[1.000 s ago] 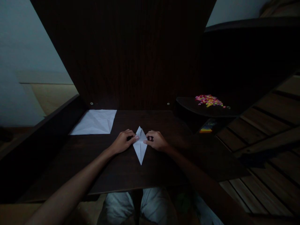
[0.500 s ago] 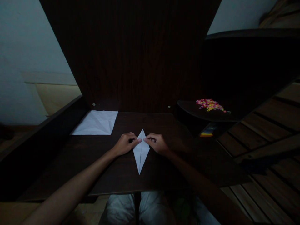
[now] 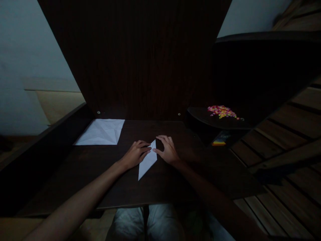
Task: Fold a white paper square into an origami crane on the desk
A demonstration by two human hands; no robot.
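Observation:
A white sheet of paper (image 3: 147, 164), folded into a narrow kite shape, lies slanted on the dark table, its long point toward me and to the left. My left hand (image 3: 136, 154) holds it from the left side, fingertips and thumb resting over its upper part. On the other side, my right hand (image 3: 168, 150) is open, thumb and index finger apart. Its thumb tip touches the paper's right edge, and the index finger is by the top point. The left fingers hide part of the paper's upper left edge.
A larger creased white paper (image 3: 100, 132) lies at the table's back left. Many small colourful pieces (image 3: 222, 111) are heaped on a curved shelf (image 3: 200, 117) at the right. Below it sits a yellow-edged item (image 3: 219, 143). A raised side board (image 3: 50, 134) borders the left.
The folded paper has turned, its near point swinging left. My right hand has opened its fingers from a pinch, and my left fingers have spread further over the paper.

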